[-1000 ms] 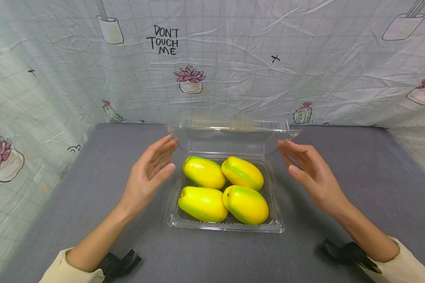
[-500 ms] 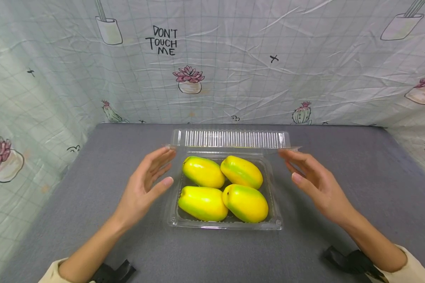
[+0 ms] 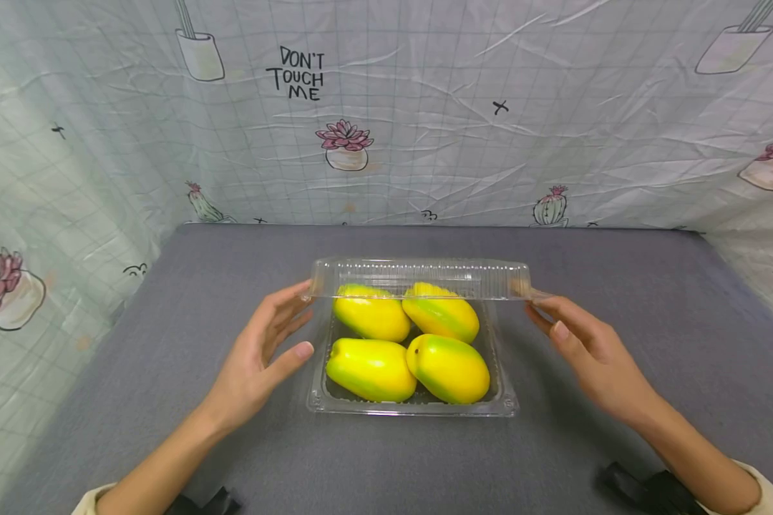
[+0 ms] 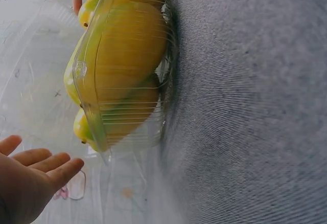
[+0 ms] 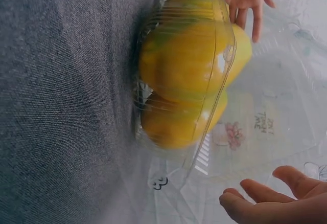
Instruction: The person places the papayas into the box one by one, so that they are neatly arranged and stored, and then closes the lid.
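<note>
Several yellow-green mangoes (image 3: 447, 368) lie in a clear plastic clamshell box (image 3: 412, 410), in two rows. Its hinged lid (image 3: 419, 279) is tilted forward over the back row. My left hand (image 3: 248, 365) is at the lid's left edge, fingers fairly straight and the fingertips touching its corner, the thumb held apart. At the opposite edge my right hand (image 3: 595, 361) touches the lid's corner with extended fingertips, its thumb also free. Both wrist views show the mangoes (image 4: 127, 50) through the ribbed box wall, with the near hand's fingers (image 5: 265, 191) spread.
The box stands on a grey cloth-covered table (image 3: 386, 465). A white printed curtain (image 3: 425, 143) hangs behind and at the sides. Black straps (image 3: 650, 490) sit at my wrists below cream sleeves.
The lid has swung forward and down from nearly upright until it overhangs the back mangoes. Both hands have come toward me with it; the box and mangoes stay in place.
</note>
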A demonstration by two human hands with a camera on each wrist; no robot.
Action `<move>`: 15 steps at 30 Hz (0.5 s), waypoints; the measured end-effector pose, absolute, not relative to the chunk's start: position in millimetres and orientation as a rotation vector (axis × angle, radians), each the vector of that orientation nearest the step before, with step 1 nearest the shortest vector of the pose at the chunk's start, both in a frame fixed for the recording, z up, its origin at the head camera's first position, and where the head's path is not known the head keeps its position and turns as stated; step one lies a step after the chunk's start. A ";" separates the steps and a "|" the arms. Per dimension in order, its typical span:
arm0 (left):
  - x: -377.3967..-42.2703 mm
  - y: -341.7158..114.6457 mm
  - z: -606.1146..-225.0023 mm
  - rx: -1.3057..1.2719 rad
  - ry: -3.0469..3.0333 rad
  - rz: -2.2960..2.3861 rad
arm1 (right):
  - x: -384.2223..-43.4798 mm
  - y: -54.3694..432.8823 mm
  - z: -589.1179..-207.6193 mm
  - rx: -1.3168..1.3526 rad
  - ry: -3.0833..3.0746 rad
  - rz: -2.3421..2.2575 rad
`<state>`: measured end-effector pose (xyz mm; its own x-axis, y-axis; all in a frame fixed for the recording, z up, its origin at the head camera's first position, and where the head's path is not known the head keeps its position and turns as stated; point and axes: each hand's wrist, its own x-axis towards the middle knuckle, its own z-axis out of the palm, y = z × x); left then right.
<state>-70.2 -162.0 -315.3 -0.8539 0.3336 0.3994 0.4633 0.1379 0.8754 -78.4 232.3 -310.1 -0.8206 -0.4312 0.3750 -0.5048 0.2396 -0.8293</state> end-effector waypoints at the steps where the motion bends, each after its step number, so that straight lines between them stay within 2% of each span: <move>1: -69.4 -162.7 -315.7 -0.802 -2.296 -1.824 | -77.4 232.9 -310.1 0.912 -2.437 1.637; 15: -58.6 -164.7 -323.3 -0.780 -2.333 -1.825 | -66.5 231.6 -313.9 0.899 -2.503 1.667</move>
<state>-58.6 -164.7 -323.3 -0.8673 0.3408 0.3627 0.4341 0.1613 0.8863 -66.5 231.6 -313.9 -0.8360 -0.4552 0.3066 -0.4583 0.2718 -0.8462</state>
